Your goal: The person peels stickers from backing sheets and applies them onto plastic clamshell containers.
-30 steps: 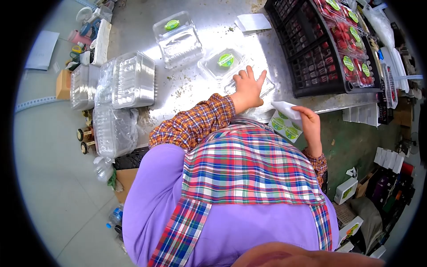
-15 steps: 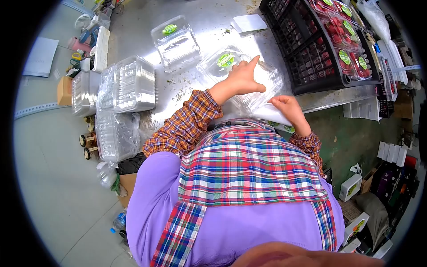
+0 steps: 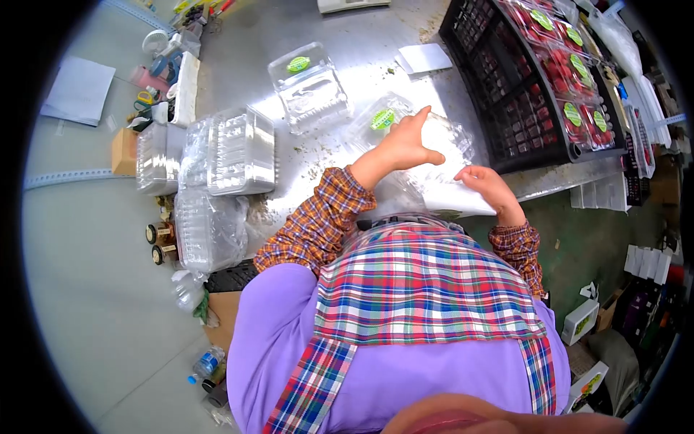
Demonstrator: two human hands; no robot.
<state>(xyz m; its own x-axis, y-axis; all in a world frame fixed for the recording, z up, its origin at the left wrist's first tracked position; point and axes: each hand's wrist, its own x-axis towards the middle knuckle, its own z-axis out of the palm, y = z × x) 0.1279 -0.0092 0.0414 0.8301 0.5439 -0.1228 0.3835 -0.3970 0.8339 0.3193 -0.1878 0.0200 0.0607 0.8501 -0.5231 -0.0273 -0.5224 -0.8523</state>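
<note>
A clear plastic clamshell container (image 3: 370, 129) with a round green label lies open on the metal table. My left hand (image 3: 406, 147) rests over it, thumb and index finger spread wide, holding nothing I can see. To its right, my right hand (image 3: 493, 189) has its thumb and fingertips pinched together; whatever is between them is too small to make out. Below both hands, close to the apron, lies a white sheet (image 3: 455, 201), partly covered by glare. Another open clamshell (image 3: 312, 94) with a green label sits farther back on the left.
A black crate (image 3: 499, 94) holding packed clamshells of red fruit (image 3: 567, 76) stands at the right. Stacks of clear containers (image 3: 242, 152) line the left edge. A folded white paper (image 3: 424, 58) lies near the back, and a white device (image 3: 353, 6) stands beyond.
The whole view has shifted, so everything appears lower and farther right. Both hands keep nearly the same pose over the container. Green labels by the white sheet are now mostly out of sight.
</note>
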